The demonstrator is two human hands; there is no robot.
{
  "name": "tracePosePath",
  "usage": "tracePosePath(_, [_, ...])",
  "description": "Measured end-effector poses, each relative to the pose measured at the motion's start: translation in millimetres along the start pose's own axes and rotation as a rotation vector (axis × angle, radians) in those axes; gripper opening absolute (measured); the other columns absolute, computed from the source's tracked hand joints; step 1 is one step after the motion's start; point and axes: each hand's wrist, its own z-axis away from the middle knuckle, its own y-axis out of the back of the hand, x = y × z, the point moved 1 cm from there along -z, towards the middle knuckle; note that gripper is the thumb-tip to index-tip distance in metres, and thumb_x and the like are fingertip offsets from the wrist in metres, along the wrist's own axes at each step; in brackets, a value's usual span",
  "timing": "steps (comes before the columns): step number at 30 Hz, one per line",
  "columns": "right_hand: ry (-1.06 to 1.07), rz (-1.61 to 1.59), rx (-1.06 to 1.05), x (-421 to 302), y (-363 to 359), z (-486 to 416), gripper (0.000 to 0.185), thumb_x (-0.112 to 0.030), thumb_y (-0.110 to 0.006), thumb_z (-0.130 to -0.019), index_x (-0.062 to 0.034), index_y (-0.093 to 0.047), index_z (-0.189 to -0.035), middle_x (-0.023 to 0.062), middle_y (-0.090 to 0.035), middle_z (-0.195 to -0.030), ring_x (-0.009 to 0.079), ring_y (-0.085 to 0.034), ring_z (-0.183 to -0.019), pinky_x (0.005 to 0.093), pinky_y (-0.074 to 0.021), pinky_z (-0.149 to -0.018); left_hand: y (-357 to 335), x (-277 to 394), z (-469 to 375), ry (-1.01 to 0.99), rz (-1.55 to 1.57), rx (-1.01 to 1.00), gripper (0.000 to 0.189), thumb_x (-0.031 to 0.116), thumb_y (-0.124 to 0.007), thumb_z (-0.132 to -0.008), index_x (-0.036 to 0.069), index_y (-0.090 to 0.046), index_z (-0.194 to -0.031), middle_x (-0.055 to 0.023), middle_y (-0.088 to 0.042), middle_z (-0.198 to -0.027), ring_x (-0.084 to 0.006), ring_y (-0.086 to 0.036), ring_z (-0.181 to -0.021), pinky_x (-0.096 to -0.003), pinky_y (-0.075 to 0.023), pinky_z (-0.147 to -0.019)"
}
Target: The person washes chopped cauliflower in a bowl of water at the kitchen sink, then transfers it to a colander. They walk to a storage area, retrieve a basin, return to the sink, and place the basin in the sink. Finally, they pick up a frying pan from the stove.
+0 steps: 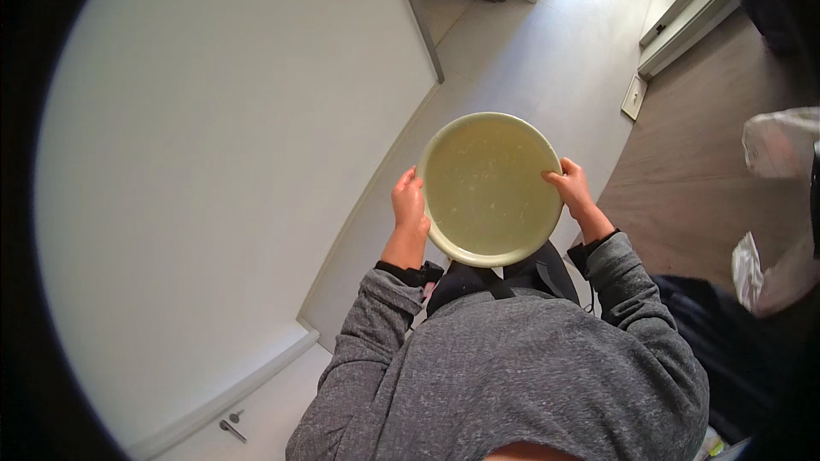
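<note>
A round, pale green basin (492, 189) with a thick rim is held in front of my body, above my legs. Cloudy water appears to be in it, with small pale specks. My left hand (410, 202) grips the basin's left side, its fingers partly hidden behind the rim. On the opposite side, my right hand (570, 186) holds the rim with the thumb over the inner edge and the fingers out of sight outside it.
A white wall (243, 141) runs along the left, above a door handle (232, 430). Grey floor tiles (532, 57) lead ahead to a doorway. At right are a brown wood-look surface (692, 166), translucent plastic bags (781, 141) and dark fabric (717, 339).
</note>
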Motion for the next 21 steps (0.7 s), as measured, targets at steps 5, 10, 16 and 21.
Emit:
tracePosePath(5, [-0.351,-0.061,-0.207,-7.3,25.7,-59.4,0.036,-0.009,-0.059,-0.072,0.0029,-0.058,-0.106,0.0118,-0.063,-0.085,0.0202,-0.062,-0.067,0.0326,-0.0485,-0.054,-63.5,7.5,-55.4,0.005,0.01,-0.023,0.035,-0.001,-0.043,-0.082,-0.007,-0.056,-0.114,-0.0134,-0.059,-0.11,-0.021,-0.055,-0.101,-0.0317,-0.0444,-0.086])
tracePosePath(10, [-0.494,-0.257,-0.487,-40.8,38.6,-137.2,0.041,-0.003,-0.054,-0.069,0.0042,-0.056,-0.109,0.0139,-0.061,-0.087,0.0237,-0.061,-0.065,0.0343,-0.0496,-0.051,-108.5,37.6,-137.5,0.031,-0.096,0.029,0.036,0.0,-0.045,-0.083,-0.009,-0.052,-0.117,-0.0156,-0.059,-0.111,-0.0232,-0.056,-0.103,-0.0348,-0.0457,-0.088])
tracePosePath(16, [-0.456,-0.333,-0.312,-34.0,68.9,-274.3,0.034,0.001,-0.051,-0.061,0.0062,-0.058,-0.094,0.0085,-0.058,-0.08,0.0187,-0.055,-0.067,0.0316,-0.0456,-0.056,-217.3,55.3,-252.7,0.01,-0.077,-0.077,0.035,0.005,-0.048,-0.083,-0.004,-0.058,-0.115,-0.0133,-0.059,-0.114,-0.0194,-0.051,-0.111,-0.0315,-0.0351,-0.098])
tracePosePath(21, [-0.368,-0.48,-0.398,-19.4,101.6,-377.3,0.034,0.002,-0.05,-0.06,0.0066,-0.059,-0.092,0.0102,-0.061,-0.083,0.0204,-0.057,-0.07,0.0319,-0.0454,-0.059,-291.0,66.4,-323.0,-0.016,-0.121,-0.161,0.035,0.01,-0.043,-0.094,-0.005,-0.046,-0.126,-0.0133,-0.058,-0.113,-0.0189,-0.056,-0.103,-0.0283,-0.0446,-0.09])
